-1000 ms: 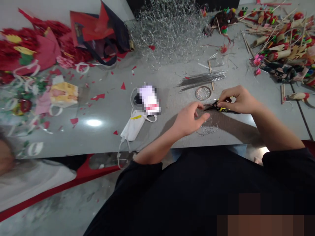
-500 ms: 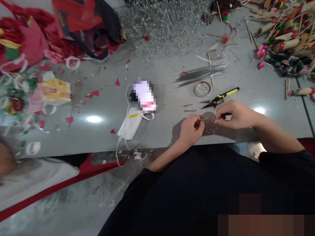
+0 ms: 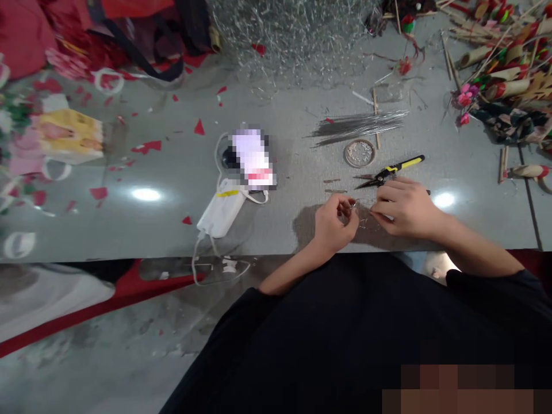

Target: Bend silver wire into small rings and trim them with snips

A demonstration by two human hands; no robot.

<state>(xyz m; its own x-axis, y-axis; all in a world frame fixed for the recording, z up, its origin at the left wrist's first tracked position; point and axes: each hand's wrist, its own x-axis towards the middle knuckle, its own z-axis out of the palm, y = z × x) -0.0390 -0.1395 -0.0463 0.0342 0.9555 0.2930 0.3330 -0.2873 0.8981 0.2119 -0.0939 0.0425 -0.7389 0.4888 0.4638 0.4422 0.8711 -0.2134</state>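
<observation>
Near the table's front edge, my left hand [image 3: 336, 223] is curled, its fingers closed on a thin wire [image 3: 354, 204]. Close by on the right, my right hand [image 3: 403, 208] pinches with thumb and fingertips; fine wire shows between the two hands, though what the right fingertips hold is too small to make out. Cutting pliers [image 3: 390, 171] with yellow and black handles lie just beyond the right hand. Farther back are a small round dish [image 3: 360, 153] of tiny white beads and a bundle of straight thin wires [image 3: 362, 125].
A phone [image 3: 253, 158] and a white power bank [image 3: 222, 208] with cables lie left of my hands. A tangle of silvery wire [image 3: 293, 46] spreads at the back. Bamboo pieces [image 3: 509, 83] crowd the right. Red scraps [image 3: 146, 147] and a yellow box [image 3: 71, 135] are at left.
My right hand has turned knuckles-up and moved slightly left, nearer the left hand. My left hand stays about where it was. The camera view has shifted a little.
</observation>
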